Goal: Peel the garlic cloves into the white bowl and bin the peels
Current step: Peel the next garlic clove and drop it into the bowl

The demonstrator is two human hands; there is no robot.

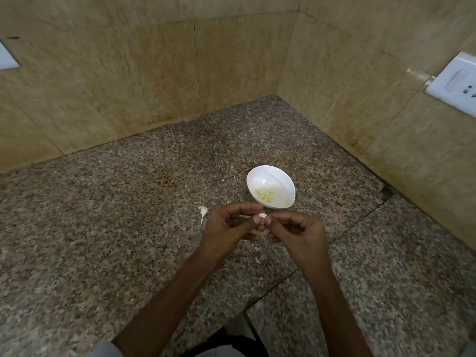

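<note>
Broadly, a speckled granite counter (103, 228) carries the white bowl (283, 181), with beige tiled walls (128, 86) meeting in a corner behind the bowl. A white socket plate (456, 83) sits on the wall far to the bowl's right. Just in front of the bowl, the left hand (226, 228) and right hand (298, 233) meet, fingertips of both pinching one garlic clove (262, 215). Left of the bowl lies a garlic stalk remnant (202, 212). Inside the bowl rest peeled cloves (264, 195). Peel scraps (257, 248) lie on the counter in front of the bowl, below the hands.
</note>
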